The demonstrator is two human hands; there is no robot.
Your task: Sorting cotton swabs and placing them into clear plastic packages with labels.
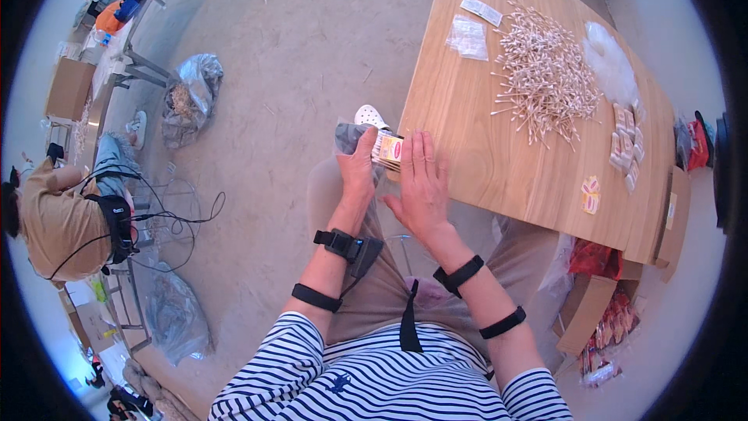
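- The left hand (358,178) grips a small packet of cotton swabs (391,148), thumb along its left side; the other fingers are mostly hidden.
- The right hand (423,191) is flat and extended, fingers together and pointing toward the far edge, thumb spread to the left. It is at the packet's right side; whether it presses on it, I cannot tell.
- The packet is at the near-left corner of the wooden tabletop (467,117). Its yellow, white and red label faces up toward the camera; its long axis is hard to tell because the hands partly cover it.
- The right hand stands between the packet and the rest of the tabletop.
- A broad pile of loose swabs (545,74), pointing every which way, spreads across the far right half.
- Flat clear bags (467,37) and a white printed sachet (481,11) lie by the left edge, toward the far end.
- Along the right edge are a puffy clear bag (609,66) and a cluster of white packs (626,144).
- Yellow label cards (590,196) lie near the near-right corner.
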